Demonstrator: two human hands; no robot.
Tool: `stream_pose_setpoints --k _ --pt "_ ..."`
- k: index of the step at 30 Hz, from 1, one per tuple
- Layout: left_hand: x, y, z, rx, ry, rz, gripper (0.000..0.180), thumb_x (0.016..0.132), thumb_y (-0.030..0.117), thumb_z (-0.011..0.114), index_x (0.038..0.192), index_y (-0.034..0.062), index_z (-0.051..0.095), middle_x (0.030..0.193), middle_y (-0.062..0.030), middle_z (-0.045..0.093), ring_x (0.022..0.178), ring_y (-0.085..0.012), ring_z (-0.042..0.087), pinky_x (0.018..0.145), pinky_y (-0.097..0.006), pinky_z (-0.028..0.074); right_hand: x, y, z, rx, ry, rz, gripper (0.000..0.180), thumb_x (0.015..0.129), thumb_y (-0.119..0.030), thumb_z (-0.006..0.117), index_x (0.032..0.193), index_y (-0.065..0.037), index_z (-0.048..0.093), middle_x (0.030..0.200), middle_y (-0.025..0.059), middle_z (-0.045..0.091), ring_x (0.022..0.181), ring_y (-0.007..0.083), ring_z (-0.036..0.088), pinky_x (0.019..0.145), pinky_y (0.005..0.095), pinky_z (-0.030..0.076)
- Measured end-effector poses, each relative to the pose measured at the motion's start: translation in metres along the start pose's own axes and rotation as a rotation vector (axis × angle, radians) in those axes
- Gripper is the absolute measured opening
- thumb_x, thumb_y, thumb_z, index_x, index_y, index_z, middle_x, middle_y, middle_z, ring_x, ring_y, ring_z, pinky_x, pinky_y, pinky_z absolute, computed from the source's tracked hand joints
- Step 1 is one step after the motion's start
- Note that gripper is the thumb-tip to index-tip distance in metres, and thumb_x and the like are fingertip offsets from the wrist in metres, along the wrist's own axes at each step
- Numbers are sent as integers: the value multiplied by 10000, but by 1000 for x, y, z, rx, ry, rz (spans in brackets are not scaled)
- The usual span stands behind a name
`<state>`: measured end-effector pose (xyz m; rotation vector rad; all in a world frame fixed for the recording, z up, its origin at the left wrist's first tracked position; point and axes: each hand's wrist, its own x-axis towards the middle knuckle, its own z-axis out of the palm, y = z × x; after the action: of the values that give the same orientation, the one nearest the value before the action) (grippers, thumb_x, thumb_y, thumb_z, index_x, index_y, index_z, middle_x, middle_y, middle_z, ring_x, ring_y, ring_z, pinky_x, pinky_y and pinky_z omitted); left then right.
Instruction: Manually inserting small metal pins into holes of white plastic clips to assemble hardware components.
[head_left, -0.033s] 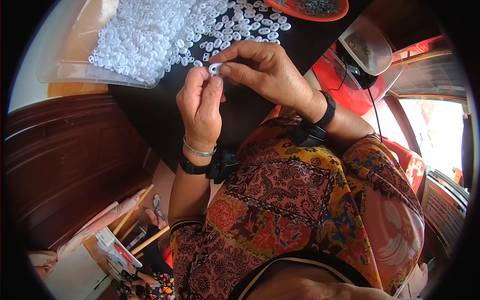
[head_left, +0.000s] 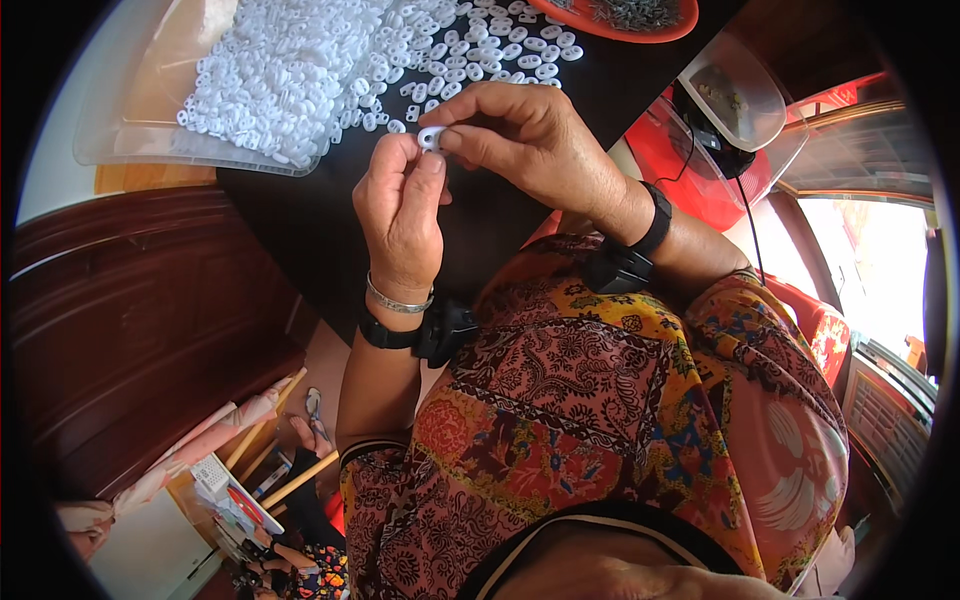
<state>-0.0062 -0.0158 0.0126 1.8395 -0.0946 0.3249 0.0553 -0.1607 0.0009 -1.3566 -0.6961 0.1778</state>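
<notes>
A small white oval plastic piece (head_left: 430,138) with a dark hole showing is held up over the black table. My left hand (head_left: 403,200) pinches its lower left side between thumb and forefinger. From the right, my right hand (head_left: 530,135) closes thumb and forefinger on the piece's other end. Whether something tiny also sits between the right fingertips cannot be made out. Just beyond my hands, many loose white plastic pieces (head_left: 455,75) of the same kind lie spread on the table, each with two holes.
A clear plastic tub (head_left: 200,165) at the far left spills a heap of white pieces. An orange dish (head_left: 655,35) of small grey metal parts sits at the far right of the black table (head_left: 290,225). Clear containers (head_left: 740,95) stand right; another person (head_left: 300,560) is lower left.
</notes>
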Motion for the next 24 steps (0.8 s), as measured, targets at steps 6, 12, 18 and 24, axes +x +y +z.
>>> stream_pose_setpoints --k 6,12,18,24 --pt "2 2 -4 20 -19 -16 126 883 94 494 795 5 506 640 5 485 538 -57 410 478 -205 345 -1 -3 1 155 35 82 165 871 -43 590 1025 3 629 881 32 645 796 68 592 717 200 497" --pt "1 4 -3 -19 -59 -20 128 884 101 499 793 12 511 632 10 471 541 -55 402 475 -204 347 -3 -1 3 164 115 0 142 865 -36 597 995 6 637 829 16 634 732 59 566 667 194 481" --pt "2 2 -2 -58 -49 -32 139 887 119 513 798 12 522 628 14 465 544 -54 409 478 -205 349 -2 -2 1 154 67 69 138 861 -33 604 989 4 639 861 25 642 774 69 585 699 199 493" --pt "3 0 -7 34 -107 -42 140 878 106 523 773 14 527 621 21 468 536 -50 408 476 -203 336 -3 3 -5 104 -23 32 184 843 -17 623 1025 5 622 951 46 647 895 104 609 795 228 505"
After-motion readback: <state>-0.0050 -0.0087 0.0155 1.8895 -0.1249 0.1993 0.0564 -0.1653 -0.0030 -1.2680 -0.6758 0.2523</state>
